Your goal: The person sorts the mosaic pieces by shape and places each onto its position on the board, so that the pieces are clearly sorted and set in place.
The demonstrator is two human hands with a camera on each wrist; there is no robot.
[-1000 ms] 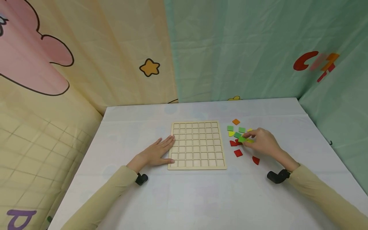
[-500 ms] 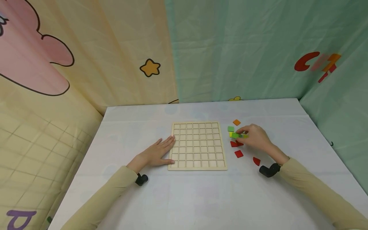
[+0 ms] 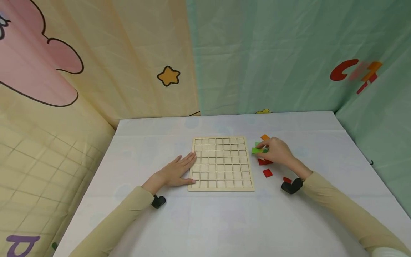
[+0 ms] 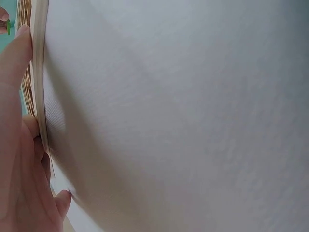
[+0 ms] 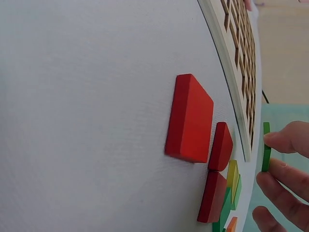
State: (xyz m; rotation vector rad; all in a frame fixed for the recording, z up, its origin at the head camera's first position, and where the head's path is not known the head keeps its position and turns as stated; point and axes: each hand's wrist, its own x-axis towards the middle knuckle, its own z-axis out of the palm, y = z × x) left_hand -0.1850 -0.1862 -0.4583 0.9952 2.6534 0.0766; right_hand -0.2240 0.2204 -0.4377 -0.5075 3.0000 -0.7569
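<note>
A wooden grid board (image 3: 221, 190) of square cells lies flat on the white table. My left hand (image 3: 174, 172) rests on the board's left edge, fingers and thumb spread; the left wrist view shows its fingers along the wooden rim (image 4: 39, 67). To the right of the board, my right hand (image 3: 278, 151) pinches a green square tile (image 3: 256, 150), raised above the table in the right wrist view, where the tile (image 5: 266, 145) is seen edge-on between thumb and fingers. Beneath that hand lie other tiles, partly hidden by it.
Near the right hand lie an orange tile (image 3: 264, 137), a red square tile (image 3: 267, 173) and another red piece (image 3: 287, 180) beside the wrist camera. Red pieces (image 5: 222, 147), a yellow one (image 5: 232, 175) and green ones lie close together. Curtains hang behind the table.
My right hand has moved left toward the board, carrying the green tile from above the loose pieces to near the board's right edge. The left hand has stayed in place.
</note>
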